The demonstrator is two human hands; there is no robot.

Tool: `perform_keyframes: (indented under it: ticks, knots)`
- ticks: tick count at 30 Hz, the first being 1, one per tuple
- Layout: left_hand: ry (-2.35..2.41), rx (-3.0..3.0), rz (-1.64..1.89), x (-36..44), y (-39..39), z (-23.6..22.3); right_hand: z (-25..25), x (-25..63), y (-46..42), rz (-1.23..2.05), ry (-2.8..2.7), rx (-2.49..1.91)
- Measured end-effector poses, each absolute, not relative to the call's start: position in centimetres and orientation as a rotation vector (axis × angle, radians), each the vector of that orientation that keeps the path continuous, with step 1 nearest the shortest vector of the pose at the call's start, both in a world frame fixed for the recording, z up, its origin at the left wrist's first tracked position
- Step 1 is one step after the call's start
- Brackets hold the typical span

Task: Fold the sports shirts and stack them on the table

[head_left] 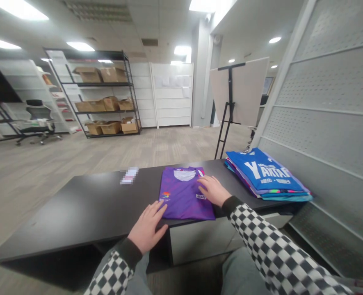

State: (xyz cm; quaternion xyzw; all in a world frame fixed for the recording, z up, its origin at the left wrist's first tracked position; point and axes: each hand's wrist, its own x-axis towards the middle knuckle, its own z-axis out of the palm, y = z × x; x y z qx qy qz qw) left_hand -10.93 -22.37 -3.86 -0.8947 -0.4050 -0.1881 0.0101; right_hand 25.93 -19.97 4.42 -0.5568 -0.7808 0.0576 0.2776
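Note:
A purple T-shirt [181, 205], folded into a neat rectangle, lies on the dark table [107, 213] in front of me, its collar pointing away. My left hand [149, 225] is at the shirt's lower left corner, fingers stretched out and apart, holding nothing. Over the shirt's right side is my right hand [213, 190], its fingers spread and slightly bent; whether the fingertips press on the cloth I cannot tell. To the right sits a stack of folded shirts with a blue shirt [261, 168] bearing white lettering on top.
A small blurred-out item [129, 175] lies near the table's far edge. A white perforated panel [329, 94] rises on the right. Beyond the table stand an easel with a board [241, 90], a black shelf [103, 84] with cardboard boxes, and an office chair [38, 119].

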Motion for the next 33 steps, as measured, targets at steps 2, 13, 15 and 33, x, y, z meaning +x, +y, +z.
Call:
perform_keyframes:
  ticks: [2,13,15,33]
  knots:
    - [-1.186,-2.846,-0.530,-11.2,-22.7,-4.4,2.9,26.5,-23.1,0.212,-2.202,-1.474]
    - [-1.177,-2.754,-0.483,-10.9,-23.4,-3.6,-3.4,29.7,-29.8,0.034,-2.278,-1.540]
    - [-1.153,-2.748,-0.516,-10.9,-23.4,-3.4,-3.2,30.1,-29.7,0.056,-2.304,-1.519]
    - [-0.603,-2.977,-0.719,-11.7,-23.0,-0.1,2.5,31.1,-34.4,0.306,-2.188,-1.425]
